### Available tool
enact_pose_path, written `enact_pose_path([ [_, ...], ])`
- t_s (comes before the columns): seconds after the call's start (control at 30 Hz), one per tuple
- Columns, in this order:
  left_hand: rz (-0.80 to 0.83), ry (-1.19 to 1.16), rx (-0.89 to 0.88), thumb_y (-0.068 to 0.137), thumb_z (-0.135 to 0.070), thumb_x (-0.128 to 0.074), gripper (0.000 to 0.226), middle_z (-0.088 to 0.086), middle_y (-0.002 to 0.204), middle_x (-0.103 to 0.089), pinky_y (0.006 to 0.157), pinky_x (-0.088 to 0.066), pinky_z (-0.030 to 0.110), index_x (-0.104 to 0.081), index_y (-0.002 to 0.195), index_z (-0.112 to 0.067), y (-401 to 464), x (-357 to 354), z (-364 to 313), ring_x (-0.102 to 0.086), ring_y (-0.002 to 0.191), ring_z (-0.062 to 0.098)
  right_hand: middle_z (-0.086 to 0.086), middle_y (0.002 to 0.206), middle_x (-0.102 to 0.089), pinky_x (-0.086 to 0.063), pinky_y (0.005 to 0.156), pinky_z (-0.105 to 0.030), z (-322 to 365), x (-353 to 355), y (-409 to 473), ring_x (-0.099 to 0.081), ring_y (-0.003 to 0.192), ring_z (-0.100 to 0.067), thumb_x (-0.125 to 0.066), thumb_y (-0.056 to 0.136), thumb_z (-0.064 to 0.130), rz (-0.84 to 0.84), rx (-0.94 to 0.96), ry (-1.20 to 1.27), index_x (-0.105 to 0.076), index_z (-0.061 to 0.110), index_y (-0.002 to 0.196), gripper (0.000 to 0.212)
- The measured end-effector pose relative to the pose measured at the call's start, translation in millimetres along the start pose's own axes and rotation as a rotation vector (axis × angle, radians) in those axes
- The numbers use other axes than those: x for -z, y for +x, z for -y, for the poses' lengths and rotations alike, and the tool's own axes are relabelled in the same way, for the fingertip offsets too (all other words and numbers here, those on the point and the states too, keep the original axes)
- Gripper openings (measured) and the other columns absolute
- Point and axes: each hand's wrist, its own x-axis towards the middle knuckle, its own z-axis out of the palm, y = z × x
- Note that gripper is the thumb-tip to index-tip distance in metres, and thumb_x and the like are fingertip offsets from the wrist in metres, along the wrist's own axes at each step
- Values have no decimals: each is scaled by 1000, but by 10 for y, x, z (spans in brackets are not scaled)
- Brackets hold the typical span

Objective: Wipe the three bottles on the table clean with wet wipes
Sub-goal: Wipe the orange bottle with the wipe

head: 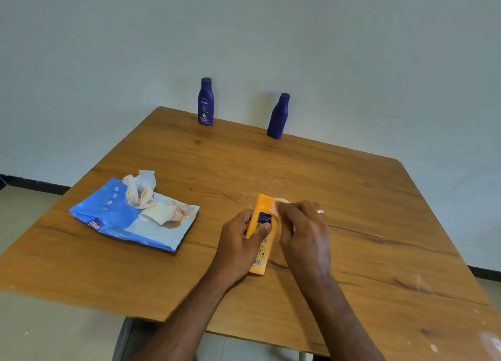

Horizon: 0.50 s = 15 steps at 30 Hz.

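Note:
A yellow bottle (263, 252) lies over the wooden table (189, 165) near its middle, label up. My left hand (241, 241) grips it from the left, thumb across the label. My right hand (303, 233) holds a wet wipe (279, 204) against the bottle's upper right side; most of the wipe is hidden under the fingers. Two dark blue bottles stand upright at the far edge: one with a white label (206, 102) on the left, one turned away (278, 116) to its right.
A blue pack of wet wipes (113, 214) lies on the left of the table, its flap open and a wipe (141, 192) sticking out. A wall is right behind the far edge. The floor shows at left and below the near edge.

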Motion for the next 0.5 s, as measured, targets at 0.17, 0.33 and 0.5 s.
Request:
enact_pose_path([
  [0.17, 65, -11, 33, 98, -27, -66, 12, 0, 90, -75, 74, -61, 45, -70, 107, -20, -13, 14, -36, -72, 82, 17, 6, 81, -71, -49, 64, -25, -57, -12, -16, -64, 74, -9, -67, 89, 5, 70, -354, 232, -78, 19, 90, 17],
  [0.33, 58, -48, 60, 99, -28, -66, 12, 0, 91, -76, 77, -61, 48, -70, 110, -23, -39, -1, -71, -73, 84, 17, -13, 93, -76, -57, 74, -39, -50, -87, 16, -69, 83, -20, -63, 93, 0, 55, -858, 975, -76, 8, 101, 17],
  [0.5, 60, -127, 53, 97, -34, -67, 28, -13, 105, -74, 78, -60, 29, -59, 124, -41, -10, 19, -71, -71, 96, 7, -24, 114, -71, -56, 91, -43, -65, 6, 24, -67, 103, -33, -62, 93, 4, 96, -952, 1352, -68, -4, 117, 26],
])
